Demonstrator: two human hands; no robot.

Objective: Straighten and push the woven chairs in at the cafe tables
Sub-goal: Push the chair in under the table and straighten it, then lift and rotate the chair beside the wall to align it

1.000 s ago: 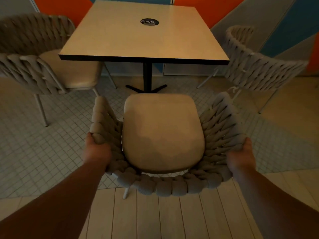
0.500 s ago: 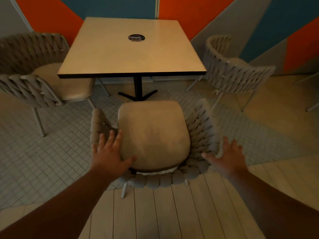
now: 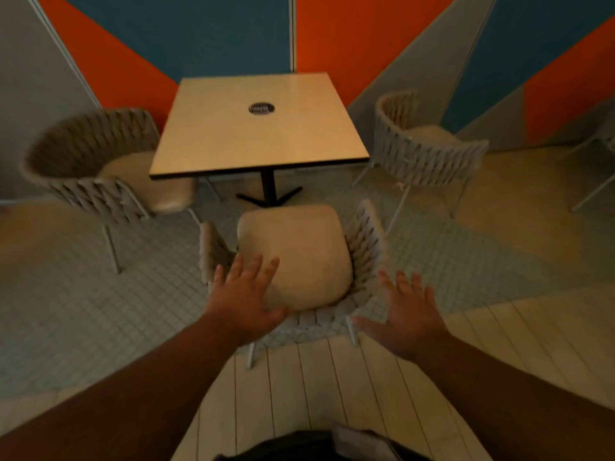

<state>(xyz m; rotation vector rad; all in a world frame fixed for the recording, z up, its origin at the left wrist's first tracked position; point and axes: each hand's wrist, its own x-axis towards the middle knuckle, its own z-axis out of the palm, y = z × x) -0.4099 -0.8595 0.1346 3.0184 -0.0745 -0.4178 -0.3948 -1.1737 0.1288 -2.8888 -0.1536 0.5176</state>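
A woven chair [image 3: 367,247] with a beige seat cushion stands in front of me, facing the square cafe table [image 3: 256,134]. Its seat front lies just short of the table's near edge. My left hand [image 3: 244,299] hovers with spread fingers over the chair's left back corner and holds nothing. Fingers spread as well, my right hand [image 3: 404,316] floats beside the chair's right back corner and grips nothing. A second woven chair [image 3: 86,168] sits at the table's left side. A third woven chair [image 3: 422,151] stands at the right, a little away from the table.
The table's black pedestal foot [image 3: 269,197] stands on small grey floor tiles. Pale floor planks [image 3: 316,394] run under me. Painted orange, blue and grey wall panels [image 3: 233,34] close the space behind the table. Thin legs of another chair [image 3: 595,191] show at the far right.
Both hands have let go of the chair's woven backrest and opened. My view has drawn back and up, so the chair and table look farther away.
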